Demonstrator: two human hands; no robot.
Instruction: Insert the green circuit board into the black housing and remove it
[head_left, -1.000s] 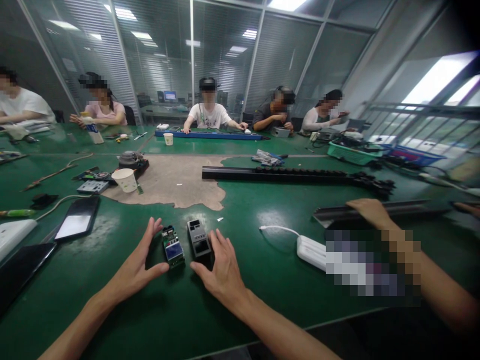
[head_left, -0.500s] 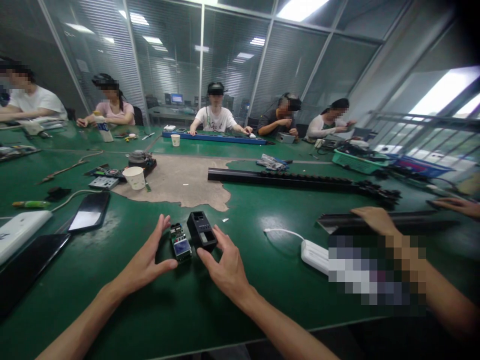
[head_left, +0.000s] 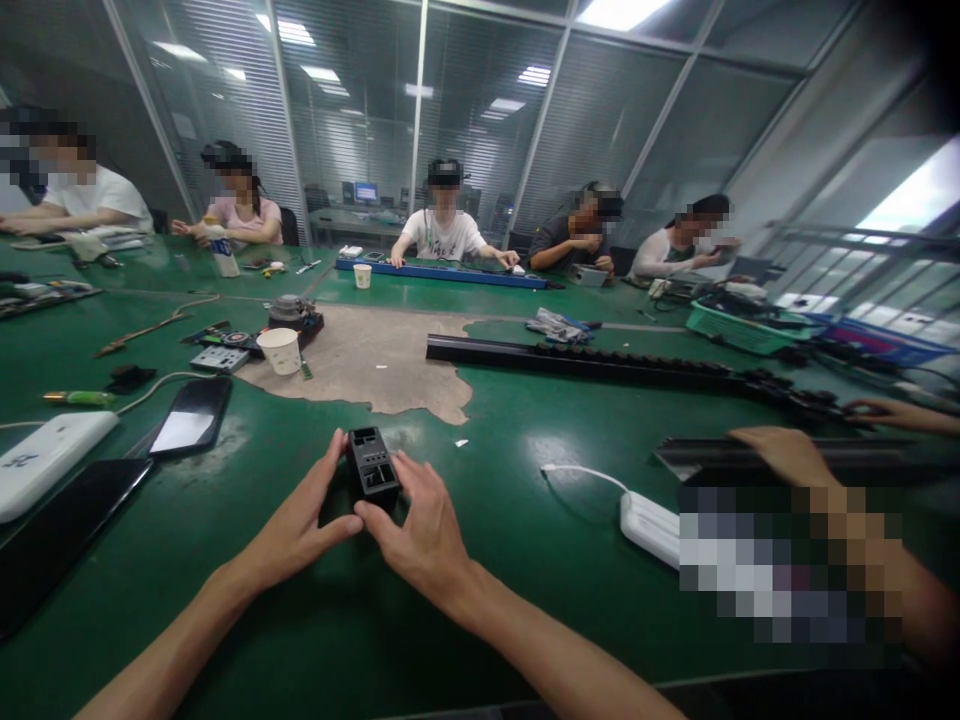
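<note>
A small black housing [head_left: 373, 470] with rectangular openings is on the green table, between my two hands. My right hand [head_left: 424, 520] grips its right side, fingers along the edge and thumb at the near end. Against the left side are the fingertips of my left hand [head_left: 304, 520], and its thumb lies at the near left corner, close to my right thumb. The circuit board with a small screen is hidden from view.
Left on the green table [head_left: 510, 610] are a phone [head_left: 191, 415], a white device [head_left: 56, 465] and a paper cup [head_left: 279, 351]. A long black rail [head_left: 480, 352] lies ahead. To the right are a white power bank [head_left: 649, 530] and a person's arm. Several people sit opposite.
My right hand has brought the black housing left, over where the circuit board was; the board has gone from sight. My left fingers now touch the housing. The view has shifted slightly.
</note>
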